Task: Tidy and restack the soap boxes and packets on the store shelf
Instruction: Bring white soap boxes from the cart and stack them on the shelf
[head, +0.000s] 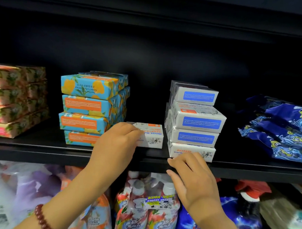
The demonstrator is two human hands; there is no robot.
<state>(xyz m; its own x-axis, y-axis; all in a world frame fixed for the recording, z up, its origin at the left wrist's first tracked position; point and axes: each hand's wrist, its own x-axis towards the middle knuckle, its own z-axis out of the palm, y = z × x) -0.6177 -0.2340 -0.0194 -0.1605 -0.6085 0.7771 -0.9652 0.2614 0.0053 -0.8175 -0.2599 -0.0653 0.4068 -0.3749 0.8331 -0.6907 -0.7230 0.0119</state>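
A single white goat soap box (152, 134) lies on the black shelf (38, 149) between two stacks. My left hand (117, 144) grips its left end, fingers curled over the top. To its right stands a stack of white soap boxes with blue labels (195, 120), slightly uneven. My right hand (194, 179) hovers at the shelf's front edge just below the bottom box of that stack, fingers loosely bent, holding nothing. A stack of blue and orange soap boxes (92, 107) stands left of the single box.
Pink and green soap packs (15, 100) are stacked at the far left. Dark blue patterned packets (283, 129) lie piled at the right. Below the shelf stand spray bottles and refill pouches (148, 206). The shelf above is dark.
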